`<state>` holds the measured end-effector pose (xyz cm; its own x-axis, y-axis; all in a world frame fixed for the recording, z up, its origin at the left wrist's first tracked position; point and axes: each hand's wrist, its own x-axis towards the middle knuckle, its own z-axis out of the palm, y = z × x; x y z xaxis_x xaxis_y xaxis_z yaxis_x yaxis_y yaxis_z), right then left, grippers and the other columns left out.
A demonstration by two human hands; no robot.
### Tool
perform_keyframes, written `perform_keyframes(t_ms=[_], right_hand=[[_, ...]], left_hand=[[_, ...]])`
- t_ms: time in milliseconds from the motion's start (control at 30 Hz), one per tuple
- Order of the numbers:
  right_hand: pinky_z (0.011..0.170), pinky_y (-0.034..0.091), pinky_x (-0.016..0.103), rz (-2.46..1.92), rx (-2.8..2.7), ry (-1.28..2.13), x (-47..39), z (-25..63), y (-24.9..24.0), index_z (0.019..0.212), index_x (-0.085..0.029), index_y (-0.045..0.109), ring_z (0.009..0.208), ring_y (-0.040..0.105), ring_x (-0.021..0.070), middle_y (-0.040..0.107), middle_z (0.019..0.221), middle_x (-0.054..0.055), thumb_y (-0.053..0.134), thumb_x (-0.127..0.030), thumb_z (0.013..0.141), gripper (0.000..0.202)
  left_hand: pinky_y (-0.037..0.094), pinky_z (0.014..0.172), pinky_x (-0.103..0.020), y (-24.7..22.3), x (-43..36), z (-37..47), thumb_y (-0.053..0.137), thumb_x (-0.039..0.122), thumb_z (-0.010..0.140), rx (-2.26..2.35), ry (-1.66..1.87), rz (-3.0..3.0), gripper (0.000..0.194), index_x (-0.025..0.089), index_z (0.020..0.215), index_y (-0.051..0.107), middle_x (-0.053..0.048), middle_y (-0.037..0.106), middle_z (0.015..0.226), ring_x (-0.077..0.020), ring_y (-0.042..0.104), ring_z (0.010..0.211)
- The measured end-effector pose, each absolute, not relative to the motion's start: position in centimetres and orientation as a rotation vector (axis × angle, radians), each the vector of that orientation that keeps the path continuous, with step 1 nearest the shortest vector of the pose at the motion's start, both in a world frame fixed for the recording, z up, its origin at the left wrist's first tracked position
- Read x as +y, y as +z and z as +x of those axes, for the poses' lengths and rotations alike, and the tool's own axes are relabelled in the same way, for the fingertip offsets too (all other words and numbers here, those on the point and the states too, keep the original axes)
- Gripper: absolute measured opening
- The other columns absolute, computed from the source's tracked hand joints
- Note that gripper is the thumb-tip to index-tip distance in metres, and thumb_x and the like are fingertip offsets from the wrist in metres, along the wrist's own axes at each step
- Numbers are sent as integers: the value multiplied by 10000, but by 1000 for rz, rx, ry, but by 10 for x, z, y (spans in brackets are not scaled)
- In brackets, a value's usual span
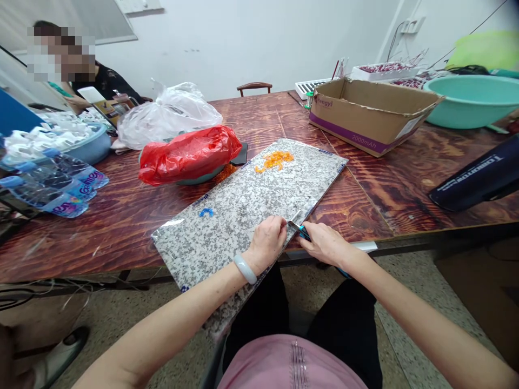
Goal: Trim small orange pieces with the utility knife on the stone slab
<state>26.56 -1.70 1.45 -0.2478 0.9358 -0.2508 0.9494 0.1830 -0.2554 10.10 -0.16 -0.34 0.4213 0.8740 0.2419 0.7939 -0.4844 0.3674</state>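
Observation:
My right hand (325, 243) is closed round small scissors (300, 229) with blue-and-black handles. Their blades point left, at the fingertips of my left hand (268, 241). That hand is pinched shut above the near edge of a grey speckled board (239, 213); whatever its fingers hold is too small to make out. A bracelet (245, 268) circles the left wrist. On the board lie a heap of small orange pieces (275, 160) towards the far end and a little cluster of blue pieces (206, 212) at the left.
A red plastic bag (188, 155) covers a bowl beyond the board, near a white bag (168, 113). Water bottles (57, 183) lie left. A cardboard box (365, 116), a green basin (474, 100) and a dark cylinder-like object (478, 178) stand right. Another person (109, 81) sits far left.

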Motion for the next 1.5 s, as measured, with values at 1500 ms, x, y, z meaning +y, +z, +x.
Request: perform_keyframes(t_ms=[1500], right_hand=[[594,392,269,1978,2151,-449,-23,244,18,944,-155,426,751,622,233,628,815,110,353,-259,881,142]], left_hand=[[423,702,-274,19,4,87,386,234,857,1317,287,2468,108,184,855,482,-34,512,838,-149,499,769]])
